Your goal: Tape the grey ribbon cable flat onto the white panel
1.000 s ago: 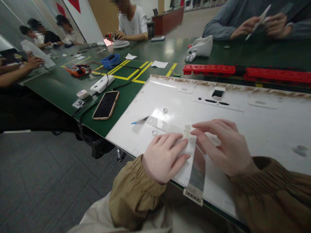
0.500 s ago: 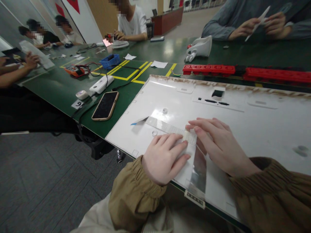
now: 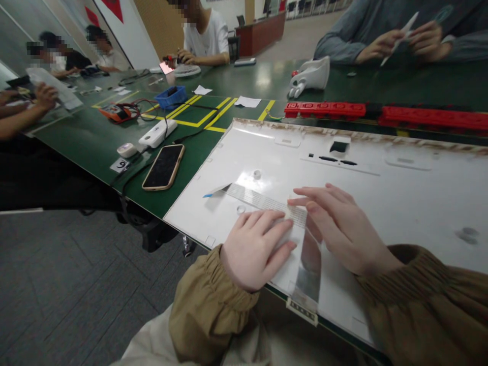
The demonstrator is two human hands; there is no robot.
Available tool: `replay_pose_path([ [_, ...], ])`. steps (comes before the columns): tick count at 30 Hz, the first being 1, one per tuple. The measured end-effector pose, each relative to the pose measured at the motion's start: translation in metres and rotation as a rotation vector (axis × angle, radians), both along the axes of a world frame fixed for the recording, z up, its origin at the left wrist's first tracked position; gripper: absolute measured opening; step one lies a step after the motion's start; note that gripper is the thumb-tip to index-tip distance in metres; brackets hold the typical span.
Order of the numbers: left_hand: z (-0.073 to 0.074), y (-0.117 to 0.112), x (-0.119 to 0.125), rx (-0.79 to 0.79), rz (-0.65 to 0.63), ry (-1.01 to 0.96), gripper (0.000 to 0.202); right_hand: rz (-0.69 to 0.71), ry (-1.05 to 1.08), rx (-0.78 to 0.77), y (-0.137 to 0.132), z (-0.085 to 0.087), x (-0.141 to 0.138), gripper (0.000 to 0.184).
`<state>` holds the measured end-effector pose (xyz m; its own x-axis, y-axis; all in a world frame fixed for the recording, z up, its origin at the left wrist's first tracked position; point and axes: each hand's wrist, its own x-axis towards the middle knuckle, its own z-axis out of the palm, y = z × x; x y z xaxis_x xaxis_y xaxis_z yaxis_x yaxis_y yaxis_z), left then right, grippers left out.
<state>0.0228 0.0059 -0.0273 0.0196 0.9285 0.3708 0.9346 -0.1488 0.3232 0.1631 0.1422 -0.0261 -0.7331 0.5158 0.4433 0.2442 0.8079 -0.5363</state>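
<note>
A large white plastic panel [image 3: 366,203] lies at the table's near edge, and a flat ribbon cable [image 3: 255,197] rests on it, folded at a right angle. One end of the cable has a blue tip and lifts slightly off the panel; the other runs to a small connector [image 3: 302,311] over the near edge. My left hand [image 3: 255,249] lies on the panel, its outstretched fingertips on the cable near the fold. My right hand [image 3: 343,229] is open, with its fingertips at the fold from the other side. Neither hand grips anything.
Left of the panel lie a phone [image 3: 163,168], a white power strip [image 3: 158,133] and black cords. Beyond are a blue basket [image 3: 171,97], an orange meter [image 3: 116,113], red strips [image 3: 324,109] and a white gripper-like part [image 3: 310,76]. Several people sit around the table.
My right hand's fingertips have shifted slightly at the fold. A small pale piece that stood up there now looks flat. My left hand stays in place.
</note>
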Motion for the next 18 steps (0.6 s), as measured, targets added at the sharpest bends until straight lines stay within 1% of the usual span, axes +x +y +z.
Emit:
replay_pose_path([
  [2,0.0001,-0.0002,-0.0001,0.0,-0.001,0.004,0.033,0.015,-0.034,-0.024,0.0,-0.0013,-0.0012,0.033],
  [4,0.0002,-0.0002,-0.0003,0.001,0.001,0.003,0.033,-0.026,-0.049,-0.038,0.0005,-0.002,-0.0026,0.035],
  [8,0.0003,0.0003,-0.0008,-0.003,0.007,-0.007,0.032,-0.11,-0.052,0.004,0.0025,-0.0018,-0.0038,0.036],
  [12,0.0011,0.0,-0.0002,-0.001,0.003,-0.017,0.03,-0.157,0.016,0.033,0.0047,-0.0002,-0.0019,0.033],
  [14,0.0015,-0.0001,0.0003,0.005,0.002,-0.019,0.03,-0.148,0.038,0.035,0.0045,0.0003,-0.0008,0.03],
  [18,0.0014,0.0004,-0.0002,-0.004,0.004,-0.023,0.03,-0.076,0.015,0.025,0.0025,-0.0003,-0.0002,0.03],
])
